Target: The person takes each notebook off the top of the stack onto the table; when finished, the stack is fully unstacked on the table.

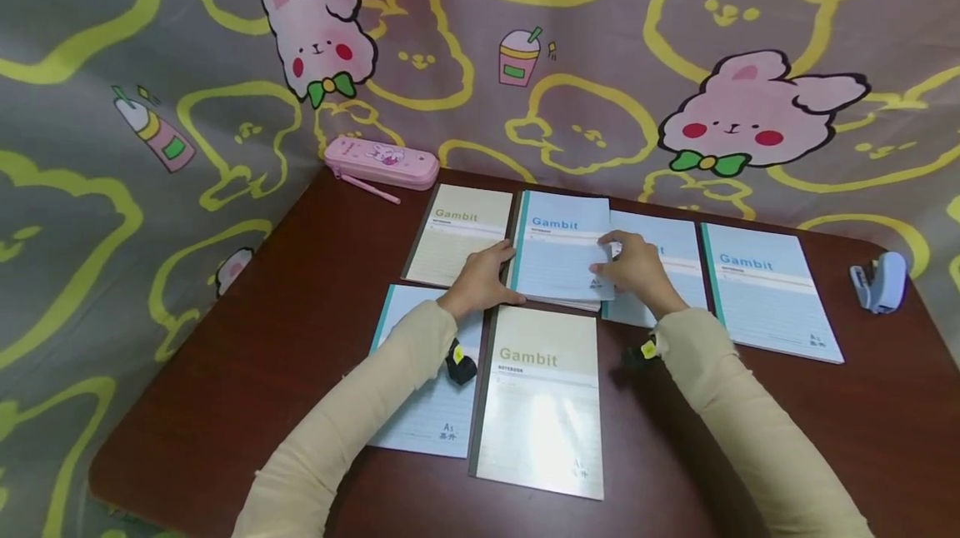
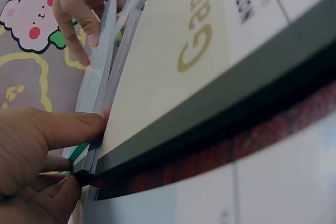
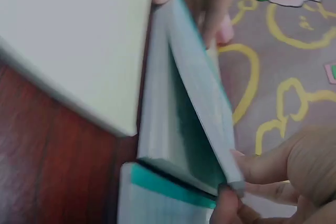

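A blue Gambit notebook (image 1: 558, 251) lies on top of a small notebook stack (image 1: 558, 303) at the back of the table. My right hand (image 1: 637, 270) pinches its right edge between thumb and fingers. In the right wrist view that edge of the notebook (image 3: 199, 93) is tilted up, with a wedge-shaped gap above the notebooks beneath (image 3: 157, 114). My left hand (image 1: 482, 276) holds the stack's near left corner, thumb on the near edge and fingers by the spine. A cream notebook (image 1: 543, 405) lies just in front of the stack.
Around the stack lie another cream notebook (image 1: 465, 230), a blue one (image 1: 427, 388) under my left forearm, and two more blue notebooks, partly covered (image 1: 663, 271) and far right (image 1: 772, 292). A pink pencil case (image 1: 382, 161) stands back left, a blue stapler (image 1: 885, 284) at right. Patterned curtain hangs behind.
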`<control>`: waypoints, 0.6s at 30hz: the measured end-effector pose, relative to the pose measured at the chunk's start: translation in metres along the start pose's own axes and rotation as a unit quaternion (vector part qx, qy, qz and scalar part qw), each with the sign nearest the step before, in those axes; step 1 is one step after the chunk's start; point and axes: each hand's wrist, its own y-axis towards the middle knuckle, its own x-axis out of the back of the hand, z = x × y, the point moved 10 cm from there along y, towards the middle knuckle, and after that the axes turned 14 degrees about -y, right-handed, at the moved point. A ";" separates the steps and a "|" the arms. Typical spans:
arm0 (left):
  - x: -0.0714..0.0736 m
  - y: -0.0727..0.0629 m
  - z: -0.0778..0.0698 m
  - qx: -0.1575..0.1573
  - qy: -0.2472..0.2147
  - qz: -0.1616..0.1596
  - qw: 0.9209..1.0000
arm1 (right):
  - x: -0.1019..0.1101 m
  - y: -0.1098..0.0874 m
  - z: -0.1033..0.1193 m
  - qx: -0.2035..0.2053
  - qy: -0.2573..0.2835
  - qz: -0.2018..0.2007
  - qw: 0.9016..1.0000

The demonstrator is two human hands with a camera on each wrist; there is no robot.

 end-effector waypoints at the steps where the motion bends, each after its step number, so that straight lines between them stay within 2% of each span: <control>1: -0.001 0.000 0.000 0.000 0.000 0.000 1.000 | 0.000 0.000 -0.001 0.000 0.018 0.002 1.000; 6: -0.001 0.000 0.000 0.001 -0.009 -0.003 1.000 | -0.005 0.003 -0.005 0.017 0.138 0.019 0.990; 9: -0.002 0.000 -0.001 -0.002 -0.011 0.001 1.000 | -0.006 0.000 -0.013 0.008 0.189 0.018 0.982; 14: -0.002 0.001 -0.001 -0.011 0.004 0.002 1.000 | 0.004 -0.015 -0.030 -0.009 0.214 -0.008 0.977; 18: 0.000 0.002 -0.002 -0.014 0.011 -0.001 1.000 | 0.016 -0.039 -0.047 -0.004 0.212 -0.022 0.977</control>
